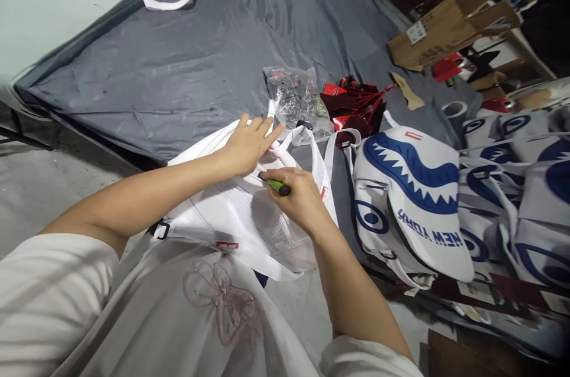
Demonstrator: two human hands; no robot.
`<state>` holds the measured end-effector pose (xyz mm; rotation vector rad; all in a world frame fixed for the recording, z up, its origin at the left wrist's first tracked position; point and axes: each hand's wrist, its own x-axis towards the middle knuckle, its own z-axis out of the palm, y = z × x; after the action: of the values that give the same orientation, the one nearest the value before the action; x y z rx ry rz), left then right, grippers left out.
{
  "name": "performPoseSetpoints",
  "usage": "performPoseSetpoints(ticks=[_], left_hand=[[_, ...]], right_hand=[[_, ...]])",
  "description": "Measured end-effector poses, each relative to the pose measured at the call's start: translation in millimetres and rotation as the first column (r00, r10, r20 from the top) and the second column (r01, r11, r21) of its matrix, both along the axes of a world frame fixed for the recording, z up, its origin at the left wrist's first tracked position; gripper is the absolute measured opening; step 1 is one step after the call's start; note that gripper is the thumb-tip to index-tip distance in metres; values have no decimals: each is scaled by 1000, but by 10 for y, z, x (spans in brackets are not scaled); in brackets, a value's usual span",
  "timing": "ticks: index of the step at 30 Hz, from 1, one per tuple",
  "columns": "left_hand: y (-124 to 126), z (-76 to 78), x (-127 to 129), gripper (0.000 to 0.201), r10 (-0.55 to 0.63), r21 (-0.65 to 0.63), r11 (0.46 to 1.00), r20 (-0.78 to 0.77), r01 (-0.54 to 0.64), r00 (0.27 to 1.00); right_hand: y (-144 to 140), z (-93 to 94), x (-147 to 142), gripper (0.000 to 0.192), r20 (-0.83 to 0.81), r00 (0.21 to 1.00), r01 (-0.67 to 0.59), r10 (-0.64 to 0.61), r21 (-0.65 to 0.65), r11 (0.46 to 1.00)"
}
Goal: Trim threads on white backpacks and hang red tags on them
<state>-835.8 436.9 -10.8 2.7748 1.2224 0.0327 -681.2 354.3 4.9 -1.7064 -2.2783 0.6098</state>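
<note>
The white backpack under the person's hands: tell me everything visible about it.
The white backpack lies back side up at the near edge of the grey cloth-covered table, partly overhanging toward the person. Its back panel looks like perforated mesh, the rest smooth synthetic leather. White straps with black buckles trail at the sides, and small red tags show at the bottom and right edge. The left hand presses flat on its top end; the right hand, gripping a green lighter-like tool, rests on it.
</note>
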Motion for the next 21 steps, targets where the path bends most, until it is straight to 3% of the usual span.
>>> performPoseSetpoints(ticks=[7, 16, 21], left_hand=[[-7, 4, -9, 90, -2, -1, 1000, 1, 2, 1000], [-8, -31, -1, 91, 10, 9, 1000, 20, -10, 1000], [0, -37, -22, 88, -14, 26, 1000, 33, 13, 999]], right_hand=[[-15, 12, -32, 29, 63, 995, 75, -74, -15, 997], [-20, -48, -50, 28, -24, 998, 65, -65, -7, 998], [-46, -17, -79, 24, 85, 990, 110, -111, 20, 994]])
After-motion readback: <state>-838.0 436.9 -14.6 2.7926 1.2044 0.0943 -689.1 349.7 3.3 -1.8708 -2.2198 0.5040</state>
